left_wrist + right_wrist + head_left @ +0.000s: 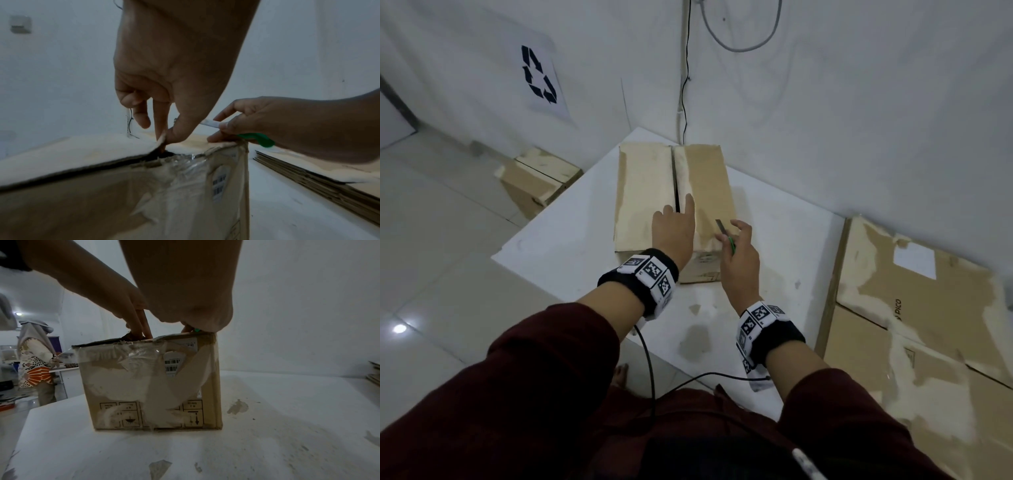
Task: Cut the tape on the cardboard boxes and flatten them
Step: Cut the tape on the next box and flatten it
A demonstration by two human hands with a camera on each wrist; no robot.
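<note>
Standing on a scuffed white tabletop, a brown cardboard box with torn paper skin and crinkled clear tape sits under both hands. Left hand fingers dip into the top seam, pinching the flap edge. Right hand, just beside, grips a green-handled utility knife, blade out. Flattened cardboard sheets lie right of the fingers; white walls close behind.

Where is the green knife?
The knife is in the right hand, just above the near right corner of the box on the table, beside the left hand.
</note>
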